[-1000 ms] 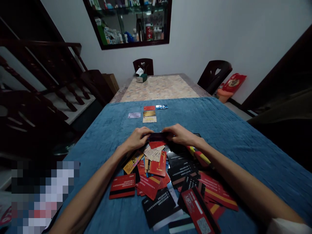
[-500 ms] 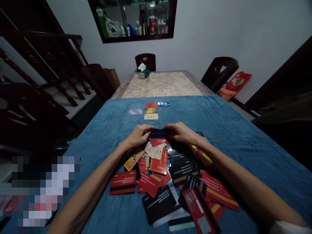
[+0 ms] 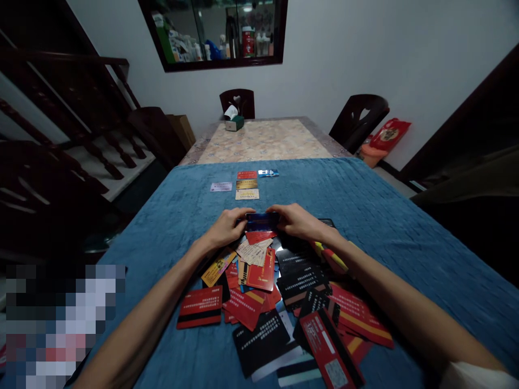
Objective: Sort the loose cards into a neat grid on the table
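Between my two hands, a dark blue card (image 3: 262, 221) is held by its short ends above the far side of a card pile. My left hand (image 3: 229, 224) pinches its left end, and my right hand (image 3: 299, 221) grips the right end. Below and nearer to me lie overlapping cards: pale printed slips (image 3: 254, 251), a red-orange card (image 3: 260, 274), a yellow card (image 3: 218, 267), black cards (image 3: 261, 343) and a red card with a black stripe (image 3: 200, 308). Under my right forearm, a yellow and red piece (image 3: 330, 258) is partly hidden.
Farther off, a red card (image 3: 247, 175), a blue and white card (image 3: 268, 173), a gold card (image 3: 246, 185), a cream card (image 3: 247, 194) and a lilac card (image 3: 221, 187) lie apart on the blue cloth (image 3: 162, 216). A tissue box (image 3: 234, 123) stands at the table's far end.
The view has shifted slightly, moving the scene a little leftward. The blue card, still between both hands, has tilted so its face shows a bit more clearly.
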### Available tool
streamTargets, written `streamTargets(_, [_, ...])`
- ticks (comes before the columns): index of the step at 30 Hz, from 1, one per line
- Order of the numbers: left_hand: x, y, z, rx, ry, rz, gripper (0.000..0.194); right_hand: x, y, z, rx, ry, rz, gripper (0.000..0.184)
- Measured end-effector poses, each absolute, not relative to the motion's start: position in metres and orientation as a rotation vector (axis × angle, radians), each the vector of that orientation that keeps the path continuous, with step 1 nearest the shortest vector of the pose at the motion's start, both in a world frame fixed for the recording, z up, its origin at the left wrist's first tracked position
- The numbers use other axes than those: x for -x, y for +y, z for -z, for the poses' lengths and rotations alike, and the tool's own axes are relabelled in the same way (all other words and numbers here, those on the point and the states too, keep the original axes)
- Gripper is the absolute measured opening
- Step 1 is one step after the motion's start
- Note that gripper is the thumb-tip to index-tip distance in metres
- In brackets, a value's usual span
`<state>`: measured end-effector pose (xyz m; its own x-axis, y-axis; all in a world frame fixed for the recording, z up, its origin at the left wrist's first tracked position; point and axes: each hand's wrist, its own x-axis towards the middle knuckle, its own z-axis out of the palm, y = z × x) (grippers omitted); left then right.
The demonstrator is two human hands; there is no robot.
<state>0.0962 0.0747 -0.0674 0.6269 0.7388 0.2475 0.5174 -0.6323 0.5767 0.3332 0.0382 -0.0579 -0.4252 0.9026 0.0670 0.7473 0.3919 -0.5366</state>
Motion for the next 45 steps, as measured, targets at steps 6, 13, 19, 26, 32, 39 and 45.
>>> streamTargets(6, [-0.098,0.074,0.07,-2.392,0.946,-0.666,0.039,-0.331,0.038,0.059,1.443,-2.312,-0.54,0.055])
streamTargets(13, [-0.1,0.072,0.068,-2.4,1.011,-0.767,0.033,-0.326,0.033,0.055,1.395,-2.275,-0.393,0.067])
streamTargets(19, [-0.099,0.07,0.063,-2.385,1.111,-0.865,0.03,-0.318,0.025,0.051,1.525,-2.308,-0.184,0.053])
streamTargets(26, [-0.101,0.07,0.061,-2.384,1.121,-0.919,0.03,-0.316,0.025,0.05,1.536,-2.357,0.052,0.041])
streamTargets(32, [-0.101,0.075,0.06,-2.403,1.122,-0.98,0.034,-0.319,0.026,0.047,1.477,-2.345,0.157,0.038])
streamTargets(39, [-0.106,0.085,0.05,-2.693,1.019,-0.99,0.041,-0.329,0.032,0.046,1.449,-2.272,0.289,0.047])
streamTargets(45, [-0.118,0.09,0.042,-2.948,1.026,-0.797,0.051,-0.343,0.041,0.041,1.469,-2.312,0.313,0.044])
